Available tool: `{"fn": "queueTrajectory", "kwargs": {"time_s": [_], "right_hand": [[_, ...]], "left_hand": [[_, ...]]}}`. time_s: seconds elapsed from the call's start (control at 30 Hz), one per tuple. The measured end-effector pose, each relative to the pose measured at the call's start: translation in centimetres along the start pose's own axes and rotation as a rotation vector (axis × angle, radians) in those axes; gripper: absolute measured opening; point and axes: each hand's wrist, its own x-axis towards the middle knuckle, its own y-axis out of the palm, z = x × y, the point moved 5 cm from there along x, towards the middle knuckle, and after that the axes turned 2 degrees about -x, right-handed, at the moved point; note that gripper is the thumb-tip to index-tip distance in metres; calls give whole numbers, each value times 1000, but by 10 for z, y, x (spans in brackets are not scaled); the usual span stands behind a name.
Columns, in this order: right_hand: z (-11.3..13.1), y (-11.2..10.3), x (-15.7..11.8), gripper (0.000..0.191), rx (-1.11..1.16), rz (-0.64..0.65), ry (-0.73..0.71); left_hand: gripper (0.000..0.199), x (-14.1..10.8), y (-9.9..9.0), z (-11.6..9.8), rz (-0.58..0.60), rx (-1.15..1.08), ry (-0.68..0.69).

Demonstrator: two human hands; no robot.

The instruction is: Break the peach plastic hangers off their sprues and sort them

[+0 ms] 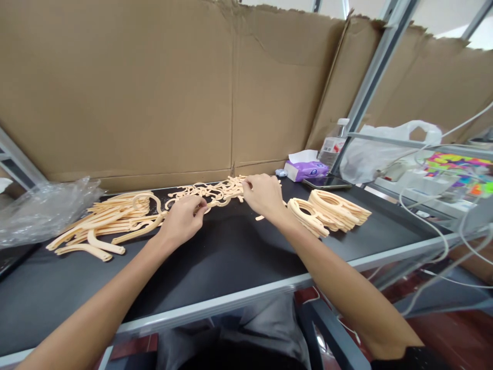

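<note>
My left hand (184,218) is closed, pinching a cream plastic piece with a curved hook (154,199) that sticks out to its left. My right hand (264,194) reaches over the pile of small cream hook pieces (215,191) at the back of the black table; what its fingertips hold, if anything, is hidden. On the left lies a heap of long curved cream arms (111,218). Stacked cream pieces with round openings (331,210) stand to the right of my right hand.
A crumpled clear plastic bag (50,208) lies at the left. A purple tissue pack (307,169), a phone (327,182) and a bottle (333,146) are at the back right. Cardboard (173,92) walls the back. White cables (423,221) hang at the right.
</note>
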Motion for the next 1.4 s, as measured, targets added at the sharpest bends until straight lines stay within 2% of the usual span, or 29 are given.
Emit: {"fn": "queueTrajectory", "kwargs": {"time_s": [0.13,0.23,0.43,0.57,0.73,0.87,1.13,1.3,1.4], "right_hand": [[-11,9,3,30,-109,150,19],[-15,18,2,36,-155,226,-11],[-8,39,-4,32,-150,266,-85],[-6,48,-4,42,-92,287,-60],[-8,50,0,33,-83,260,-55],[-9,44,1,31,-121,212,-48],[-22,30,10,33,-106,102,98],[-35,21,14,33,164,-64,217],[-30,16,12,30,400,-172,144]], "left_hand": [[14,0,1,1,18,15,-16],[15,0,1,0,28,26,-9],[21,-1,2,0,21,40,12],[25,-2,4,2,28,55,23],[26,-2,3,0,20,40,36],[25,-2,2,0,7,22,22],[26,-4,6,-7,49,-30,64],[27,-7,8,-16,67,-55,131],[26,-11,15,-21,129,-34,165]]}}
